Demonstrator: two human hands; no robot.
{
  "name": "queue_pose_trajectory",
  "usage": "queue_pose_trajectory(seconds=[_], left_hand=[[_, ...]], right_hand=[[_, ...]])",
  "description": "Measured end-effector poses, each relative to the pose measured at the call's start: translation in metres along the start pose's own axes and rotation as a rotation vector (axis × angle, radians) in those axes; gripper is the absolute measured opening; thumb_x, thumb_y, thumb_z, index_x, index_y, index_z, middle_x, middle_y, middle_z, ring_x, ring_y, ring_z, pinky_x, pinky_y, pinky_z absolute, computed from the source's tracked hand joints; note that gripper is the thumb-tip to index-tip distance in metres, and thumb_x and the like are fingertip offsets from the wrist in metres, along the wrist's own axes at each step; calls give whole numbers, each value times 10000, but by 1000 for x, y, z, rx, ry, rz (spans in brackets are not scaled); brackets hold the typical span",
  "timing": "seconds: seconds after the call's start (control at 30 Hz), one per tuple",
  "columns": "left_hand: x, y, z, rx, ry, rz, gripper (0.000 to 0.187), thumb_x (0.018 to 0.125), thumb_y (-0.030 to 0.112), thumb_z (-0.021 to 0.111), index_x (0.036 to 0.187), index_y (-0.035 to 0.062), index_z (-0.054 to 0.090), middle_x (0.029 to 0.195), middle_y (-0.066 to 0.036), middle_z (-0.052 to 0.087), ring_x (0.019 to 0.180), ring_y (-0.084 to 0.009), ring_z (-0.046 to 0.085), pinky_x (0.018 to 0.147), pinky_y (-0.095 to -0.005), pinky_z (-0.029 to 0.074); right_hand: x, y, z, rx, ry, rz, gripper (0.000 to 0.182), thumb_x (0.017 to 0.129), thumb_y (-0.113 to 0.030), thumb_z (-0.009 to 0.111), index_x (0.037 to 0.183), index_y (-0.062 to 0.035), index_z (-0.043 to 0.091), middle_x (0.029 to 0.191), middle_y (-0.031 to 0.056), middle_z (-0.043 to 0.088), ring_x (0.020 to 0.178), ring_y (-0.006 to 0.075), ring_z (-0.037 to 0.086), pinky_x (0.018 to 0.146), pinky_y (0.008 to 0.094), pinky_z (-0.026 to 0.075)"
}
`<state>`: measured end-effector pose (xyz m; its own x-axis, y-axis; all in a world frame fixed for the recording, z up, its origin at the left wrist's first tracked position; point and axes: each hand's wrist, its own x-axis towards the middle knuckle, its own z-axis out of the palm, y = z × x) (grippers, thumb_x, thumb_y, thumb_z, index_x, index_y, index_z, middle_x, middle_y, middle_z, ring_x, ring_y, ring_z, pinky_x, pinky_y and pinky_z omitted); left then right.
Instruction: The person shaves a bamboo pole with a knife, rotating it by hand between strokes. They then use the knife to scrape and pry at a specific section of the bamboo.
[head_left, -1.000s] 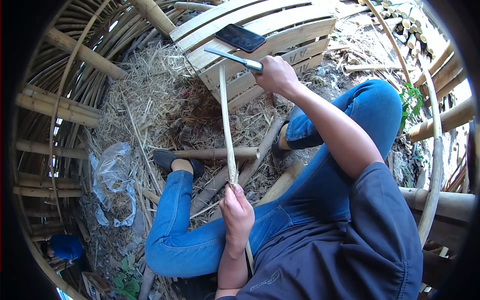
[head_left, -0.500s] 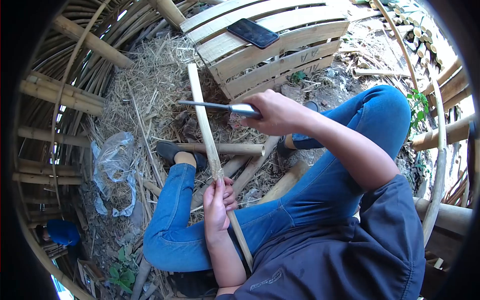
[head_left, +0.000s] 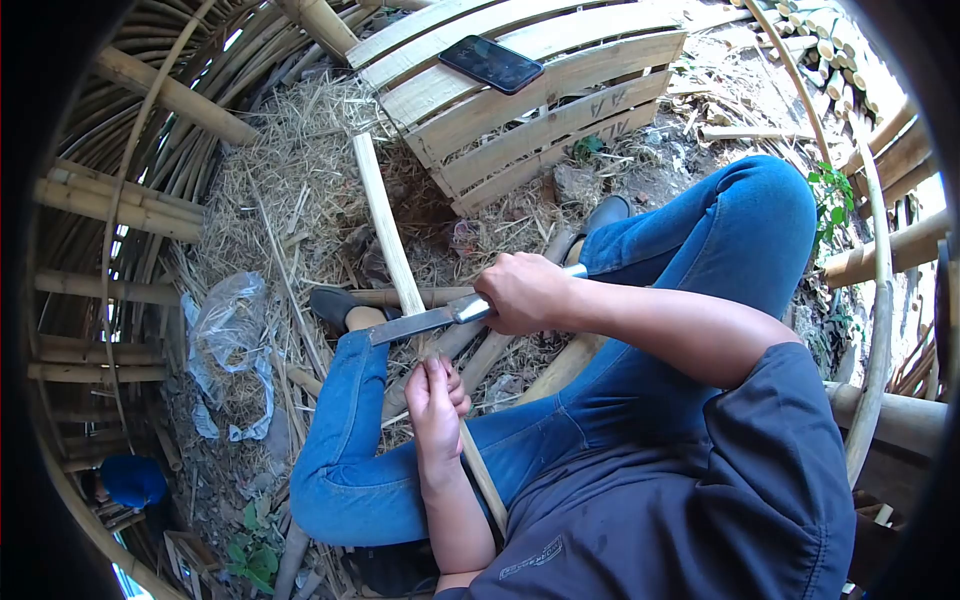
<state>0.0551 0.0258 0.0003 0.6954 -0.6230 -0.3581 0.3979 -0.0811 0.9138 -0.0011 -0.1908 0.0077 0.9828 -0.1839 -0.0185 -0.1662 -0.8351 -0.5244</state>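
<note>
Head view: pallet (head_left: 560, 95) lay ahead on straw, phone (head_left: 490, 63) on top. Bamboo strip (head_left: 385, 225) slanted from straw to lap, gripped low in closed left hand (head_left: 437, 410). Knife (head_left: 425, 321), clenched in right hand (head_left: 525, 292), had dropped since earlier frame, blade now across strip just above left hand.

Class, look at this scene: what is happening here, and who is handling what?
A seated person in jeans works a long bamboo strip with a knife. The left hand grips the strip near its lower part, holding it slanted up over the straw-covered ground. The right hand holds the knife by its handle, the blade laid across the strip just above the left hand. A phone lies on a slatted bamboo panel beyond.
</note>
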Motion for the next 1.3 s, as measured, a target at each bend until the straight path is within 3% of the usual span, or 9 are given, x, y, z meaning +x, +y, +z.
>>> queue_pose_trajectory(seconds=[0.23, 0.43, 0.53, 0.57, 0.83, 1.1, 1.3], left_hand=[[-1, -9, 2, 17, 8, -3, 332, 1109, 376, 390, 923, 108, 458, 665, 79, 313, 511, -8, 261, 430, -192, 211], [-2, -7, 3, 6, -19, 8, 351, 1113, 386, 360, 919, 108, 450, 667, 70, 319, 503, -15, 276, 426, -194, 242], [-7, -4, 5, -37, 20, 15, 334, 1113, 366, 385, 893, 124, 454, 655, 87, 294, 505, -8, 235, 431, -199, 180], [-7, -2, 6, -38, 7, 13, 335, 1112, 366, 386, 891, 124, 454, 655, 86, 295, 506, -8, 235, 431, -198, 179], [-3, 0, 5, -63, -35, 5, 327, 1108, 358, 408, 888, 121, 458, 662, 88, 297, 515, -2, 240, 434, -192, 180], [0, -2, 1, -72, 9, -22, 317, 1103, 356, 424, 906, 113, 476, 666, 90, 311, 518, 2, 246, 440, -188, 179], [0, -8, 6, 50, 83, 10, 324, 1106, 359, 410, 933, 96, 482, 664, 81, 333, 507, -3, 272, 428, -189, 203]], right_hand=[[17, 21, 21, -114, 189, -82, 126, 654, -191, 700, 694, -72, 688, 655, 183, 665, 644, 396, 682, 628, 489, 553], [22, 22, 15, -149, 184, -70, 134, 683, -181, 678, 688, -56, 725, 687, 211, 689, 683, 388, 716, 645, 470, 580], [21, 19, 3, -141, 143, 12, 137, 697, -158, 663, 706, -41, 733, 717, 227, 695, 706, 386, 723, 677, 466, 587], [29, 27, 0, -122, 194, 103, 130, 699, -150, 668, 720, -40, 735, 738, 224, 702, 718, 387, 723, 709, 463, 588], [29, 37, -15, -35, 354, 84, 146, 687, -171, 698, 762, -52, 738, 752, 216, 699, 742, 392, 708, 730, 482, 578], [14, 12, 7, -62, 121, -70, 139, 655, -191, 699, 726, -71, 704, 696, 183, 676, 692, 396, 685, 693, 494, 565], [13, 12, 18, -75, 94, -6, 156, 632, -190, 711, 731, -69, 712, 699, 195, 679, 693, 407, 692, 674, 489, 566]])
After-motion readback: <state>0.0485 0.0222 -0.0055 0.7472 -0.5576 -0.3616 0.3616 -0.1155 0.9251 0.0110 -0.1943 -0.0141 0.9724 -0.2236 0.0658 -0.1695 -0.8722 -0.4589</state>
